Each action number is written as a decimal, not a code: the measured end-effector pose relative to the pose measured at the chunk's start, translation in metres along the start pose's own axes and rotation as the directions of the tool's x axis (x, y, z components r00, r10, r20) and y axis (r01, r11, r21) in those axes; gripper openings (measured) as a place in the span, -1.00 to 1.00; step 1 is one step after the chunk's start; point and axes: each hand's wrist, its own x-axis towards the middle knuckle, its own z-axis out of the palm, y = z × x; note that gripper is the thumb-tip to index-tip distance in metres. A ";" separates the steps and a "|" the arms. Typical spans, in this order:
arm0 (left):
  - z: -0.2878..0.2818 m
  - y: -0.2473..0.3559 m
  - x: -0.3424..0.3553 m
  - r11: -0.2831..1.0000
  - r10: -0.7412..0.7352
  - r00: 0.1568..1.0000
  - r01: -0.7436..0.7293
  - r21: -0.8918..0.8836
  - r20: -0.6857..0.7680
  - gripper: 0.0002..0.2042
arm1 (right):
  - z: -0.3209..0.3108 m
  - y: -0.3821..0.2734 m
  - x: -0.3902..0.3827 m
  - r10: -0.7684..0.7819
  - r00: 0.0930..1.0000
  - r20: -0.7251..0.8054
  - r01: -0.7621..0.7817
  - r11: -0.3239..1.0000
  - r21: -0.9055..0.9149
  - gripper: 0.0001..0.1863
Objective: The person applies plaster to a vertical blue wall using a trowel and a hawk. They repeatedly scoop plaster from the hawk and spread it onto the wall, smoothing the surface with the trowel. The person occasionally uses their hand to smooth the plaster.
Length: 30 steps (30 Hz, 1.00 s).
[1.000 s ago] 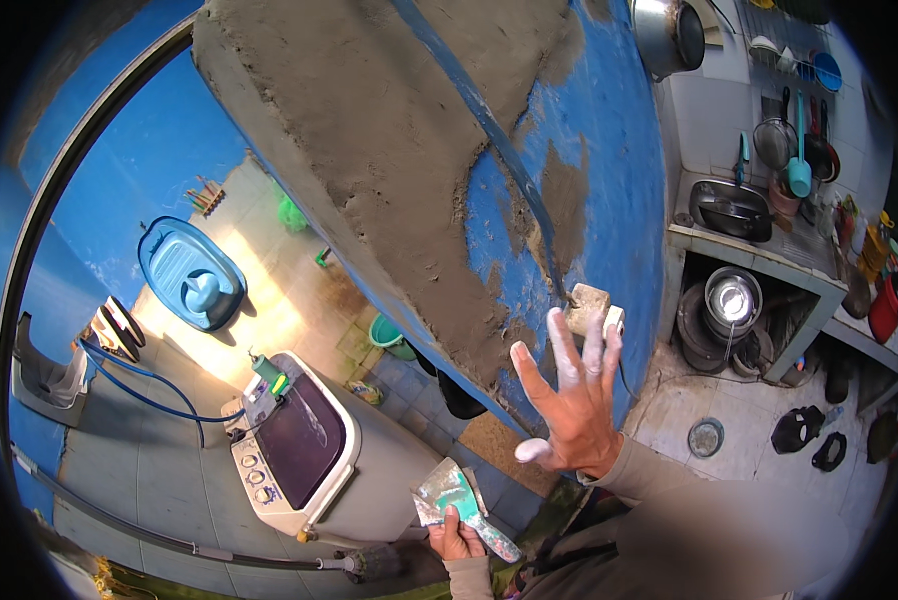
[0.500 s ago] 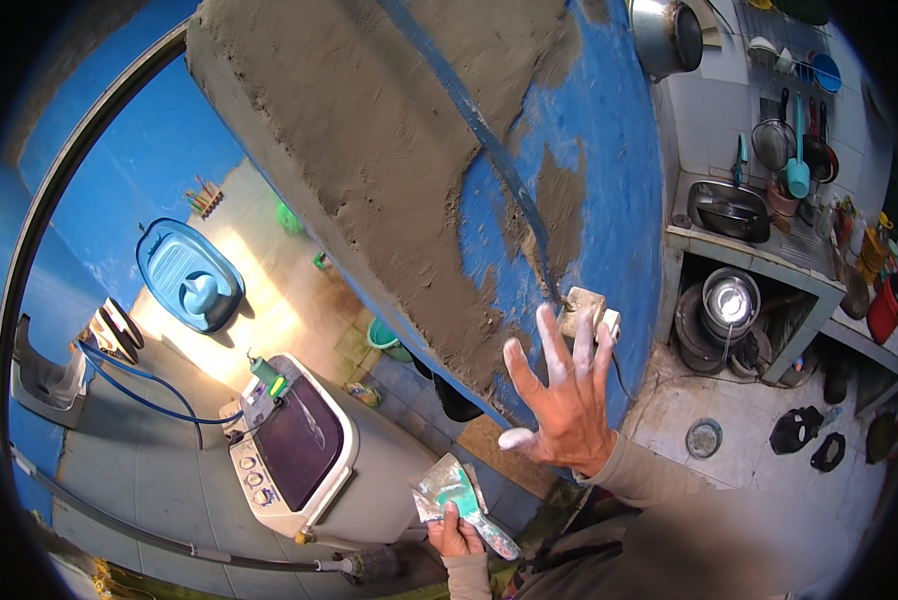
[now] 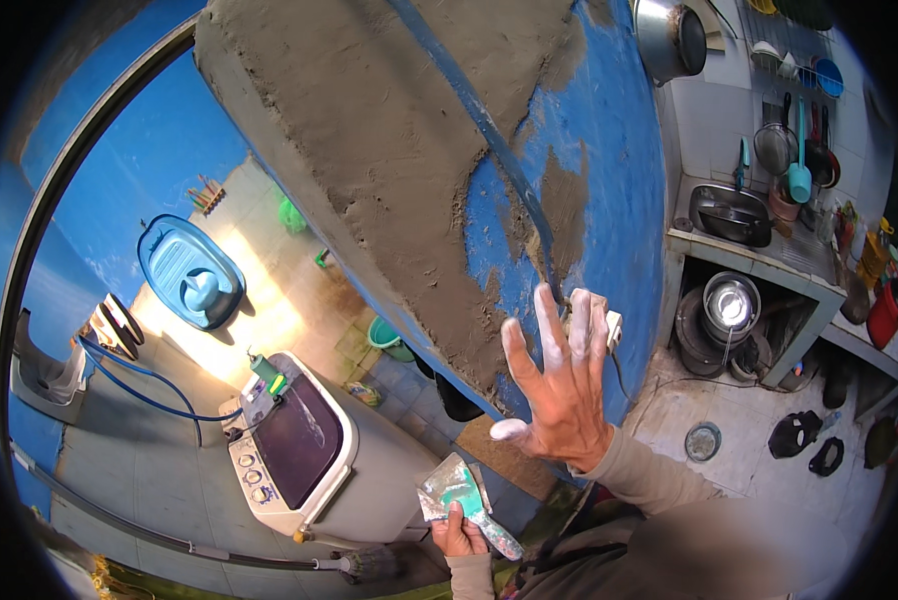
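Observation:
My left hand, low in the picture, is closed around a putty knife with a green patch and a paint-spattered handle. A second flat blade seems to lie behind it. My right hand is raised before the blue wall, fingers spread and coated in white powder; nothing is in it. Its fingertips overlap a white socket box; whether they touch it, I cannot tell. A blue-grey strip runs down the wall to that box. Grey-brown plaster covers much of the wall, with blue patches showing.
Left of the wall's edge stands a washing machine; beyond it a blue baby bath lies on the floor. At right are a sink on a counter, a metal pot beneath, and a small bowl on the floor.
My right hand has shifted slightly left and down, with its fingers still spread. The view has moved a little. My left hand keeps hold of the putty knife.

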 end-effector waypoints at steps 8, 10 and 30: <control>0.000 -0.002 0.006 1.000 -0.002 1.000 0.002 0.001 -0.011 -0.67 | -0.018 -0.003 -0.024 0.010 1.000 -0.023 -0.008 0.995 0.097 -0.06; 0.000 -0.002 0.005 1.000 -0.015 1.000 0.015 -0.002 -0.011 -0.66 | -0.021 -0.004 0.004 -0.021 0.996 -0.082 0.024 0.999 0.043 -0.05; 0.009 0.000 0.005 0.999 -0.023 1.000 0.023 0.042 -0.010 -0.61 | 0.000 -0.012 0.019 -0.015 0.995 -0.103 0.022 0.997 0.068 -0.05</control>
